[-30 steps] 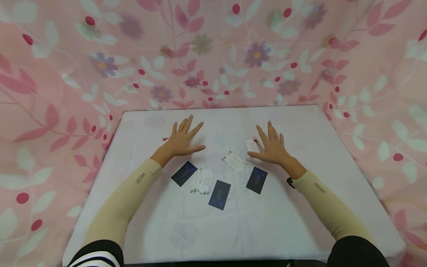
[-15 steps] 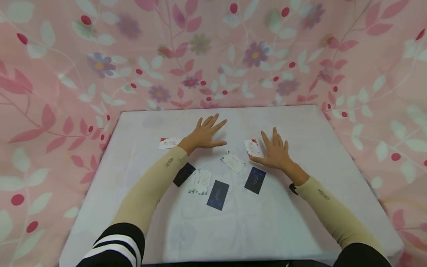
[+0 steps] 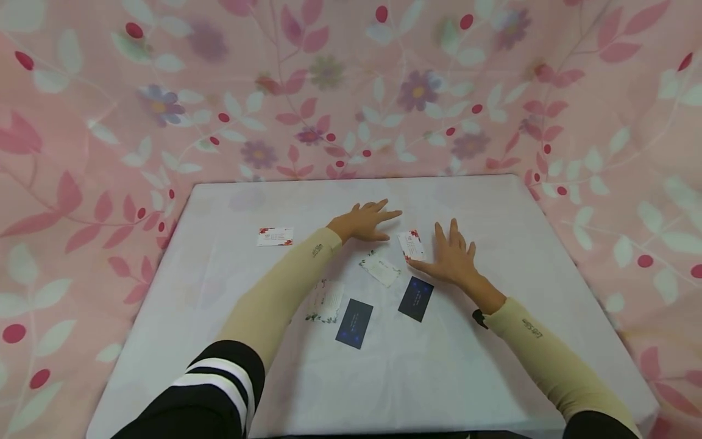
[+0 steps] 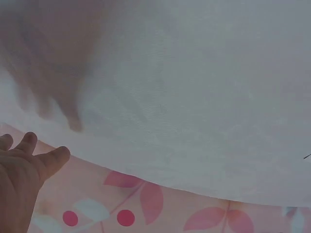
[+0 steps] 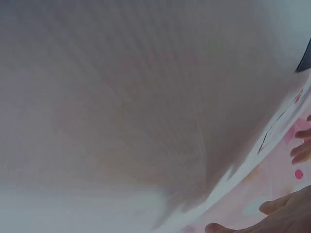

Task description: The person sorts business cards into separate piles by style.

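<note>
My left hand (image 3: pixel 364 221) reaches across the far middle of the table, fingers spread, holding nothing. In the left wrist view, the left hand's fingers (image 4: pixel 51 162) are extended. My right hand (image 3: pixel 455 259) is spread open too, its thumb over the lower corner of a white business card with red flowers (image 3: pixel 411 242). Between the hands and nearer me lies a white card with green leaves (image 3: pixel 379 269). A dark blue card (image 3: pixel 416 299) lies below the right hand, and a second dark blue card (image 3: pixel 354 323) sits nearer the front. Another leaf-edged white card (image 3: pixel 327 300) is partly covered by the left forearm.
On the left of the white-clothed table (image 3: pixel 471 378) lies another red-flowered card (image 3: pixel 275 236). A pink floral curtain (image 3: pixel 351 91) stands behind the table's far edge and along both sides.
My left hand has swept rightward across the far side, uncovering the left red-flowered card; its forearm now hides a dark blue card. The right hand has shifted slightly right and nearer, uncovering more of its card.
</note>
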Demonstrator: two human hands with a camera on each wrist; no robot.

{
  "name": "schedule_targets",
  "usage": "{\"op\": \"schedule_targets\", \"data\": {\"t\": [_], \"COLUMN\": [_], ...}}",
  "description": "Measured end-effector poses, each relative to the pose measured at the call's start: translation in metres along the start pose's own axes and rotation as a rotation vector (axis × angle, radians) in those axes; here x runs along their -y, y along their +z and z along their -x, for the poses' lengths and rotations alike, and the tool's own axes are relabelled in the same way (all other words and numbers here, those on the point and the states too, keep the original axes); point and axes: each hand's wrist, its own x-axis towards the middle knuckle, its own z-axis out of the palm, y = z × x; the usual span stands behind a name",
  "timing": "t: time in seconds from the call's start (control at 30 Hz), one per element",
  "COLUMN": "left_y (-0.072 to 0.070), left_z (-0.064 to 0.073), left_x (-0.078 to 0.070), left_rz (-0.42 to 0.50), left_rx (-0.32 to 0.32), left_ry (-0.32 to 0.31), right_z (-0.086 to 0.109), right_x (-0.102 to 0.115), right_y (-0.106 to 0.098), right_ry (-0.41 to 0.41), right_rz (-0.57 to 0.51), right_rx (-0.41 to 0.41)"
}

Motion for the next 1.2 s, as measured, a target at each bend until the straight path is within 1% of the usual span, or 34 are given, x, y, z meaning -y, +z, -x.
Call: {"op": "schedule_targets", "data": {"t": [0.13, 0.27, 0.4, 0.57, 0.7, 0.83, 0.97, 1.2], "left_y": [-0.001, -0.007, -0.011, -0.008, -0.003, 0.002, 0.003, 0.007], "left_z": [-0.010, -0.019, -0.024, -0.028, -0.029, -0.029, -0.030, -0.030], "left_x": [-0.005, -0.012, -0.017, -0.027, -0.035, -0.037, -0.034, -0.031], "left_rz": [-0.002, -0.007, -0.030, -0.019, -0.003, -0.007, -0.010, 0.027], "left_rx": [0.029, 0.059, 0.097, 0.136, 0.152, 0.125, 0.097, 0.064], "left_ry": [0.019, 0.047, 0.035, 0.032, 0.021, 0.019, 0.017, 0.013], "right_z": [0.002, 0.000, -0.003, -0.004, -0.003, -0.003, -0.006, -0.014], "right_x": [0.002, 0.008, 0.015, 0.018, 0.016, 0.016, 0.017, 0.017], "right_y": [0.001, 0.000, 0.001, 0.004, 0.007, 0.008, 0.007, 0.008], "right_ry": [0.009, 0.001, -0.007, 0.022, 0.049, 0.060, 0.079, 0.107], "right_rz": [0.002, 0.001, -0.020, -0.021, -0.021, -0.029, -0.072, -0.141], "right_rx": [0.014, -0.004, -0.017, -0.002, 0.004, -0.001, -0.008, 0.048]}}
